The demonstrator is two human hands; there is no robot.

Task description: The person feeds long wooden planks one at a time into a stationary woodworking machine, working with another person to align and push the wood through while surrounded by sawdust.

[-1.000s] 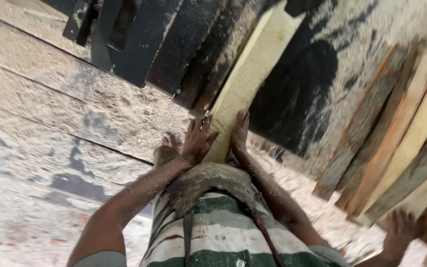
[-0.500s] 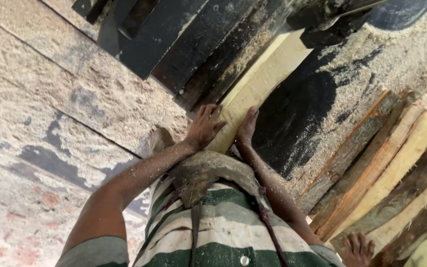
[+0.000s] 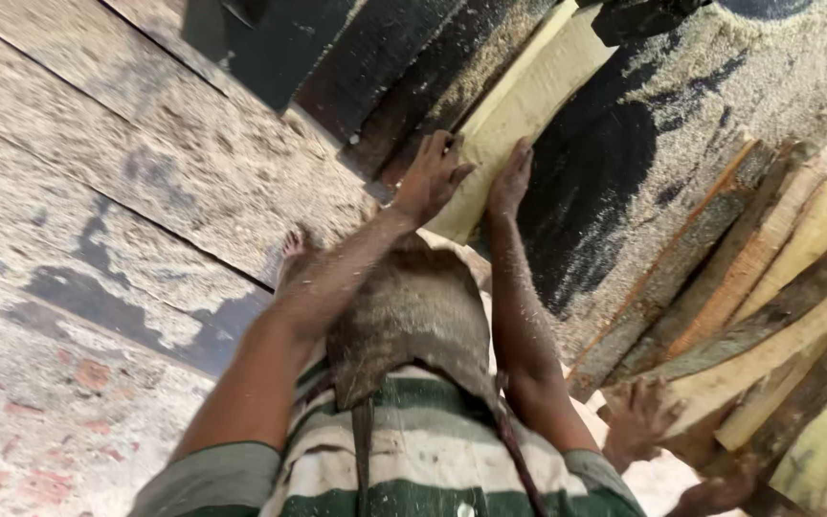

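— What's the setting?

— A sawdust-covered floor point(image 3: 768, 67) with dark, dusty boards point(image 3: 375, 57) lying across it, seen from above the person's chest.

— And the hands?

— The left hand point(image 3: 430, 179) lies flat, fingers spread, on the left edge of a pale plank point(image 3: 528, 96). The right hand point(image 3: 510, 179) rests on the same plank just beside it, fingers together and pointing forward. Neither seems wrapped around it; both press on its near end.

— Which way does the plank run?

— Its long axis goes straight away from the hands, up and a little to the right, with the far end under a dark block point(image 3: 643, 14). The near end sits right at the palms, so both hands are equally close.

— What's beyond that?

— To the right, well apart from the plank, a stack of rough wooden slabs point(image 3: 777, 278). Bare feet show low down: one at the left point(image 3: 296, 251), one by the stack point(image 3: 636, 416).
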